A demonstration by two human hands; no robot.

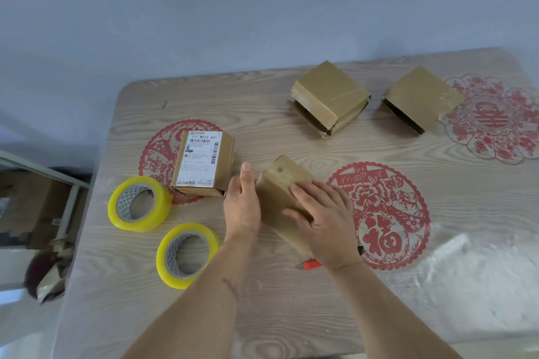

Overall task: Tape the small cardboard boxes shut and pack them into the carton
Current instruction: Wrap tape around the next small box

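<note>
A small cardboard box point(280, 183) lies tilted at the middle of the table. My right hand point(323, 218) rests flat on its top with fingers spread. My left hand point(242, 201) presses straight fingers against its left side. A box with a white shipping label point(204, 162) stands just left of them. Two more boxes, one point(331, 96) and another point(421, 97), sit at the far side with glossy tape on their tops and open ends facing me. Two yellow tape rolls lie flat on the left, one point(140, 203) behind the other point(186, 255).
A red-handled cutter point(311, 264) lies partly hidden under my right wrist. Red paper-cut decorations point(385, 213) lie under the table's clear cover. A brown carton point(26, 207) stands on the floor off the table's left edge, beside a metal frame.
</note>
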